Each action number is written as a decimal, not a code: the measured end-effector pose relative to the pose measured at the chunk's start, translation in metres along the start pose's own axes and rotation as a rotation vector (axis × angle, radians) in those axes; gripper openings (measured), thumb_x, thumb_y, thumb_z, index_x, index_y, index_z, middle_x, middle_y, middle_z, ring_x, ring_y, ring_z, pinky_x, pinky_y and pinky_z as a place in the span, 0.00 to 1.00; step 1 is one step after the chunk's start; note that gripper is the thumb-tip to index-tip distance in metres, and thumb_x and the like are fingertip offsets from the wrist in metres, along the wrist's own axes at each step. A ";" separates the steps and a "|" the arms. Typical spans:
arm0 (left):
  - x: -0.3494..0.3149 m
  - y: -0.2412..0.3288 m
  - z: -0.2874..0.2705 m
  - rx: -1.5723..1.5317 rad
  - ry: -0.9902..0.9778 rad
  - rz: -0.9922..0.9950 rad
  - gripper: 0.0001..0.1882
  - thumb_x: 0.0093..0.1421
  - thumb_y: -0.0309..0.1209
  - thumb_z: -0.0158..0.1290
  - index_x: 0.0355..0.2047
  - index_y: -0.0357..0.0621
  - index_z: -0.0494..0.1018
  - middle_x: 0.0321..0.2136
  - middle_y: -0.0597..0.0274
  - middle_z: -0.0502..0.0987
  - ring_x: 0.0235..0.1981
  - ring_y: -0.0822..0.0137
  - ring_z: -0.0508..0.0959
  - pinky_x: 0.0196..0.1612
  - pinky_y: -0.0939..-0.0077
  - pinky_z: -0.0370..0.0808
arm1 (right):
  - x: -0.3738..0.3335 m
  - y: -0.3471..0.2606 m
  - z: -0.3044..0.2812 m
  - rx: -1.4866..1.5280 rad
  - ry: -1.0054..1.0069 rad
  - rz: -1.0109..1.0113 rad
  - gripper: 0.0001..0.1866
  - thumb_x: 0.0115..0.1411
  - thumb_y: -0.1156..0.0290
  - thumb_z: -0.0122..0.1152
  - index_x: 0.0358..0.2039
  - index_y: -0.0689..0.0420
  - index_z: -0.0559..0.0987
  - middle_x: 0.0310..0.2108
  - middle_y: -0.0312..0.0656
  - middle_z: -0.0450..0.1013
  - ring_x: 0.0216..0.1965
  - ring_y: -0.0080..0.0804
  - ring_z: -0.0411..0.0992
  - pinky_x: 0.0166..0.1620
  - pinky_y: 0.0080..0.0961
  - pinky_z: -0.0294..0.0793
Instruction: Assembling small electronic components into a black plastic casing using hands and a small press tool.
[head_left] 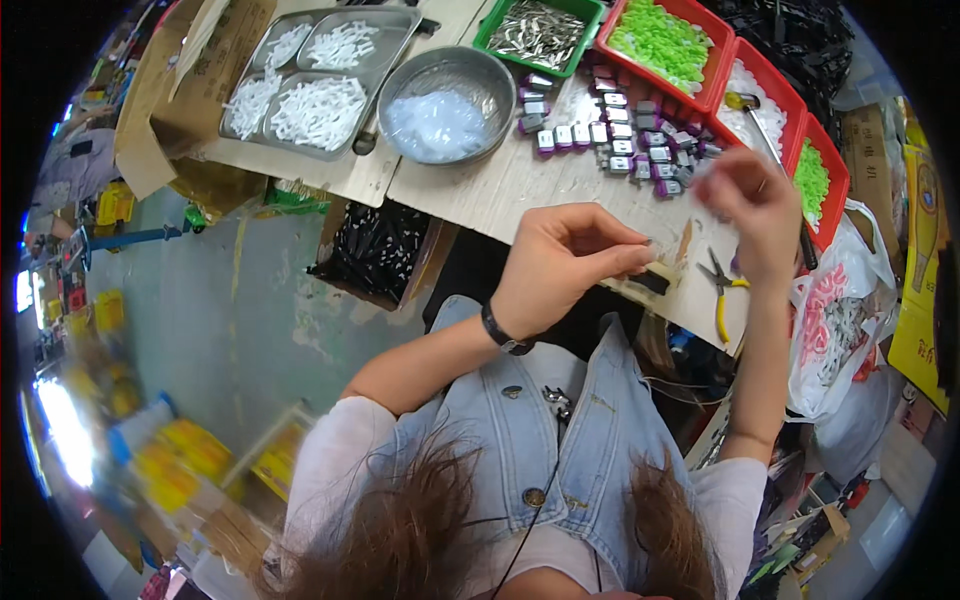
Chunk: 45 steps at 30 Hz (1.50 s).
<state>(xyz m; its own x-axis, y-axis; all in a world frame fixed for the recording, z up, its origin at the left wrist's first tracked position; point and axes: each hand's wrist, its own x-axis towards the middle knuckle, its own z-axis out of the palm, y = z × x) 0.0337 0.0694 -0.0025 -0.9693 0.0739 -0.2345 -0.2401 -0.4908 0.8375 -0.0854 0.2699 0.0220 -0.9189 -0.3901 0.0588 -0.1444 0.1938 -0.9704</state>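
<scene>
My left hand point(560, 265) is over the table's front edge, thumb and fingertips pinched on something too small and dark to name. To its right my raised right hand point(755, 215) is near the red bins, its fingers smeared by motion, so I cannot see whether they hold anything. Beyond both hands stand several small purple-and-grey blocks point(620, 147), some in rows and others heaped. Yellow-handled pliers point(722, 295) lie below my right hand. A screwdriver point(765, 130) with a long shaft rests across a red bin of white pieces point(748, 85).
At the back are a sectioned metal tray point(345, 150) of white parts, a metal bowl point(492, 140) with a clear bag, a green bin point(597, 18) of metal pieces and red bins of green parts point(660, 42). Right of the table hangs a white plastic bag point(835, 320); below stands a box of black parts point(375, 250).
</scene>
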 end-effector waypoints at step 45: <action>-0.004 -0.042 0.010 -0.046 -0.266 -0.178 0.06 0.59 0.20 0.54 0.37 0.36 0.71 0.28 0.60 0.76 0.29 0.71 0.77 0.36 0.78 0.74 | -0.475 -0.052 -0.225 -0.638 2.153 -0.281 0.11 0.53 0.83 0.62 0.37 0.73 0.78 0.30 0.49 0.78 0.31 0.35 0.78 0.38 0.24 0.81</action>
<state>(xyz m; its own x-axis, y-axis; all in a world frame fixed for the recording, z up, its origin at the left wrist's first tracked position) 0.0472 0.0981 -0.0320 -0.8938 0.3830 -0.2332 -0.4101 -0.4879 0.7706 0.2761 0.6476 0.0969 0.2966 0.7021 0.6473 0.0436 0.6671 -0.7436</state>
